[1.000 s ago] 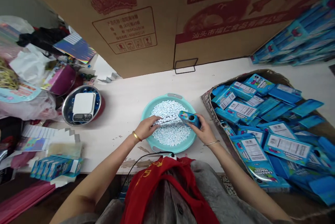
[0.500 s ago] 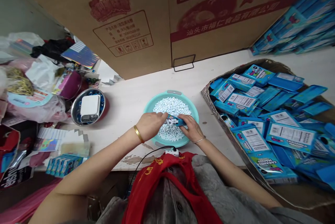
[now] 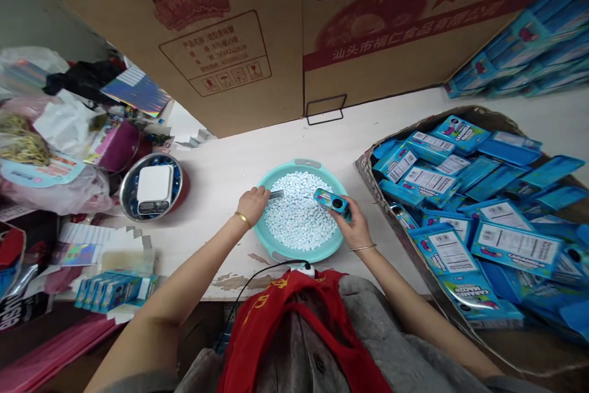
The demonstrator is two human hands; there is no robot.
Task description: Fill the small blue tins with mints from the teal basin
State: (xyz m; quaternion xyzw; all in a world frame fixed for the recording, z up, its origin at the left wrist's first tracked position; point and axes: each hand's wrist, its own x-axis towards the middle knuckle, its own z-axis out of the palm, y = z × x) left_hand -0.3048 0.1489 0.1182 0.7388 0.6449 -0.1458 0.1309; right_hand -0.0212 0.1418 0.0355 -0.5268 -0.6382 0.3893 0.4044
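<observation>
In front of me a turquoise basin sits on the white table, filled with small white and pale-blue candies. My left hand is at the basin's left rim, its fingers closed round a small greyish scoop that points in over the candies. Much of the scoop is hidden by the fingers. Over the right part of the basin, my right hand grips a small blue printed candy box, tilted, with a dark round mark near the hand.
Right of the basin, a cardboard tray holds many blue boxes. A large carton stands behind. On the left are a metal bowl with a white scale, and a clutter of bags. A black cable crosses the front edge.
My hands have moved apart. The left has drawn left with the scoop, away from the box. The right has turned the box and shifted it slightly right. The view has moved slightly.
</observation>
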